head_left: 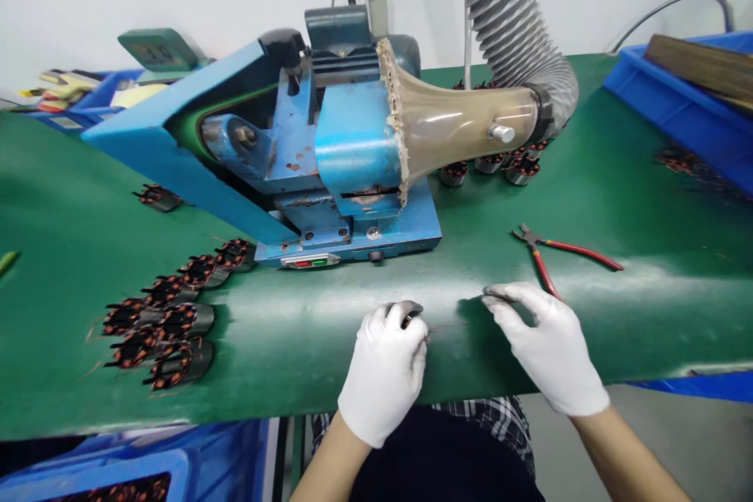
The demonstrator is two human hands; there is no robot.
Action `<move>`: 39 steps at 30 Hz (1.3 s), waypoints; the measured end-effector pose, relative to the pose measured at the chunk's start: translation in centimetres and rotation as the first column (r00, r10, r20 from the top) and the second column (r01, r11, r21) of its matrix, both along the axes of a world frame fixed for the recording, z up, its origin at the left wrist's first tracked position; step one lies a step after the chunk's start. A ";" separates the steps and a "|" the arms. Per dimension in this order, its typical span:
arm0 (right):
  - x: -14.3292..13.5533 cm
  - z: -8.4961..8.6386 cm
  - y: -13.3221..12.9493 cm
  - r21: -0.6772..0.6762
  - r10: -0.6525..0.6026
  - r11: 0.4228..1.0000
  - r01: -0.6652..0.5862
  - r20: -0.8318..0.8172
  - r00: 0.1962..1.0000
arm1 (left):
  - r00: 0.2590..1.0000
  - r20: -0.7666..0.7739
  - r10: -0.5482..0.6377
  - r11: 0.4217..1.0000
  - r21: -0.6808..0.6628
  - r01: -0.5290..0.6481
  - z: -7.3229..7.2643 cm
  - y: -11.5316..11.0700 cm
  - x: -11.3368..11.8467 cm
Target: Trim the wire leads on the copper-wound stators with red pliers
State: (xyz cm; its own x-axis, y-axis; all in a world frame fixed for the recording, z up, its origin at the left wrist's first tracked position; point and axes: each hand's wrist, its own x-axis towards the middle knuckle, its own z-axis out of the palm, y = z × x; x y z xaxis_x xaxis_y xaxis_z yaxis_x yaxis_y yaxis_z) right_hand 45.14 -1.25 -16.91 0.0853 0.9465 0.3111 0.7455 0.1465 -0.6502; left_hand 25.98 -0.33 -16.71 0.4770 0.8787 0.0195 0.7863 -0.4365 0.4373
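My left hand [385,365], in a white glove, is wrapped round a small motor stator [407,318], mostly hidden by the fingers. A fine wire trails from it to the right. My right hand [547,345], gloved in white too, is over the table to the right, thumb and forefinger tips pressed together in a pinch. Whether something thin is between those dark fingertips is too small to tell. Just beyond my right hand lie red-handled cutters [544,251], their jaws pointing away to the left.
A blue belt machine [358,149] with a grey hose [511,23] stands behind my hands. Several wound stators [170,321] lie at the left, others behind the machine's funnel. Blue bins [694,110] stand back right, back left and below left.
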 end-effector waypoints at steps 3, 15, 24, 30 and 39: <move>-0.6 0.3 -0.1 -0.023 0.309 0.951 -0.309 0.142 0.940 | 1.000 0.014 0.001 1.000 -0.011 -0.001 0.0 0.1 0.1; -2.8 -3.3 0.4 -0.027 0.469 0.874 -0.485 0.310 0.827 | 0.961 0.246 0.129 0.977 -0.199 -0.080 -0.8 0.8 -2.7; -2.9 1.1 0.0 -0.027 0.437 0.899 -0.437 0.137 0.889 | 0.777 0.545 0.315 0.918 -0.383 -0.103 -0.3 -0.1 -2.0; -3.0 4.6 0.7 -0.436 0.275 0.737 -0.516 -0.504 0.819 | 0.701 0.713 0.020 0.991 -0.106 0.079 3.1 -1.4 -2.4; -3.2 4.8 0.1 -0.365 0.257 0.856 -0.367 -0.315 0.914 | 0.750 0.660 -0.053 0.953 -0.192 0.237 3.3 -1.2 -2.7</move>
